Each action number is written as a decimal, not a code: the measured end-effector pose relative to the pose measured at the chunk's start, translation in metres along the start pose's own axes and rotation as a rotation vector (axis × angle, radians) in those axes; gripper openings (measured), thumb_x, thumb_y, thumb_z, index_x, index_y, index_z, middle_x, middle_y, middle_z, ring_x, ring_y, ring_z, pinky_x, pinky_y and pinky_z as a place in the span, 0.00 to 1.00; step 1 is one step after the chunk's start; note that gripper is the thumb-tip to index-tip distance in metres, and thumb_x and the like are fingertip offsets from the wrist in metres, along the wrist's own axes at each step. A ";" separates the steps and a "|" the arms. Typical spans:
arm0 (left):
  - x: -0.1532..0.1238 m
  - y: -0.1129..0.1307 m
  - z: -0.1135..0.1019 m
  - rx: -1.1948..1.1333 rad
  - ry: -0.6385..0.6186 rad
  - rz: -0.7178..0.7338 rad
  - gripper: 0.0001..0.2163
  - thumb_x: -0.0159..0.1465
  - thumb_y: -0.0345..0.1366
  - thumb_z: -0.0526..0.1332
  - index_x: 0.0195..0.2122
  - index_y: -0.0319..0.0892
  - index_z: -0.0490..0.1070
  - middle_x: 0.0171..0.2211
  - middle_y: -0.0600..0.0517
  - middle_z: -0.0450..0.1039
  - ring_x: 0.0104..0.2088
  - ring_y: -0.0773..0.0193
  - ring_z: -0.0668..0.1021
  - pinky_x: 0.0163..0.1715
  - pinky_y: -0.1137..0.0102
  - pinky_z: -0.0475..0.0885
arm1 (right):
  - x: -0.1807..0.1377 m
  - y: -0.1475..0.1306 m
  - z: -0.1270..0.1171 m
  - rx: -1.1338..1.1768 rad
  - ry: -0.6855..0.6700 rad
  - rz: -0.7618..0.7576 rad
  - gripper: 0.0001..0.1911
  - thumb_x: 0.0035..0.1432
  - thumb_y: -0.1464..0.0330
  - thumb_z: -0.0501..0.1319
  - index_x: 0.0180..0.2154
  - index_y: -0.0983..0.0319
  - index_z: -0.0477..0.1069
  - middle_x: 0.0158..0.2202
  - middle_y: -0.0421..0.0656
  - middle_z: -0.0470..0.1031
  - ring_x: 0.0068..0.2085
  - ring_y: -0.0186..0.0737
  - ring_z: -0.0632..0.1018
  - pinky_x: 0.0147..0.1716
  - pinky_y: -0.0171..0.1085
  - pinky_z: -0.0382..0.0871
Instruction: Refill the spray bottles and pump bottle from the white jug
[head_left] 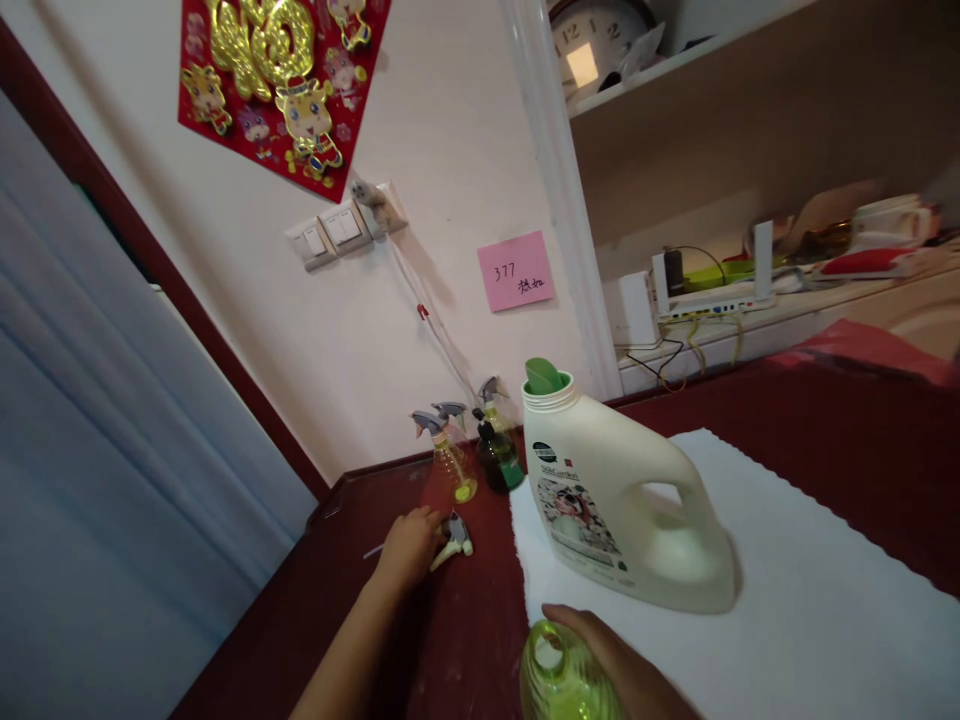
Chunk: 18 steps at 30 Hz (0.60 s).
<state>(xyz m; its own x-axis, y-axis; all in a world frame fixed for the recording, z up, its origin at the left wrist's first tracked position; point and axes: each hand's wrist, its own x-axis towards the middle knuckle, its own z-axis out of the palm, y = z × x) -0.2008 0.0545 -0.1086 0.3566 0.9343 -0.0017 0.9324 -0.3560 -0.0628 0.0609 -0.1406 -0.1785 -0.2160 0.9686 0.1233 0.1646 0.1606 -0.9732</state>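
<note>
My right hand [611, 650] is wrapped round a clear green spray bottle [559, 675] with an uncapped mouth, low in the view. The bottle's lower part falls outside the frame. My left hand [409, 548] is down at the dark red table, its fingers closed round a trigger spray head [457, 535] in grey and pale green. A thin tube shows on the far side of that hand; the fingertips are partly hidden. Between the hands and the wall stands a large white detergent jug [622, 500], upright, with a green spout in its open neck.
By the wall stand a clear spray bottle [454, 465], a dark pump bottle [496, 455] and further sprayers. A white sheet [795, 560] lies under the jug. A shelf at right carries a white router [712, 300] with cables. A blue curtain [135, 450] hangs at left.
</note>
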 end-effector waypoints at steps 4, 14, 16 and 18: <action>-0.008 -0.006 -0.012 -0.107 0.080 -0.022 0.15 0.62 0.31 0.60 0.49 0.45 0.78 0.46 0.44 0.80 0.48 0.48 0.80 0.50 0.60 0.69 | 0.000 -0.004 0.000 0.007 0.006 0.013 0.41 0.45 0.58 0.69 0.62 0.58 0.69 0.63 0.50 0.71 0.62 0.58 0.72 0.61 0.47 0.66; -0.045 0.003 -0.070 -0.759 0.404 -0.057 0.22 0.70 0.49 0.54 0.56 0.39 0.70 0.48 0.44 0.79 0.45 0.55 0.81 0.47 0.64 0.75 | 0.002 0.003 -0.002 0.023 -0.052 -0.038 0.45 0.43 0.57 0.71 0.63 0.60 0.67 0.63 0.54 0.71 0.62 0.60 0.72 0.61 0.50 0.65; -0.054 0.026 -0.085 -1.207 0.547 -0.073 0.20 0.65 0.50 0.64 0.50 0.41 0.75 0.45 0.48 0.81 0.43 0.58 0.81 0.47 0.67 0.75 | 0.002 0.003 -0.002 0.029 -0.060 -0.033 0.45 0.43 0.57 0.71 0.63 0.61 0.67 0.63 0.54 0.71 0.62 0.60 0.72 0.61 0.49 0.66; -0.063 0.053 -0.101 -1.493 0.746 -0.023 0.16 0.60 0.47 0.70 0.45 0.45 0.77 0.45 0.52 0.80 0.43 0.63 0.81 0.48 0.70 0.75 | 0.001 0.000 -0.003 0.024 -0.072 -0.010 0.46 0.42 0.58 0.71 0.63 0.62 0.67 0.64 0.55 0.70 0.63 0.60 0.71 0.62 0.49 0.65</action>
<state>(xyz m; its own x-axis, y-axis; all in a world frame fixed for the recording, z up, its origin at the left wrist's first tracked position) -0.1677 -0.0256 -0.0106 -0.1182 0.8813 0.4574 0.0147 -0.4591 0.8883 0.0632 -0.1389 -0.1784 -0.2864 0.9506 0.1198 0.1391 0.1649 -0.9764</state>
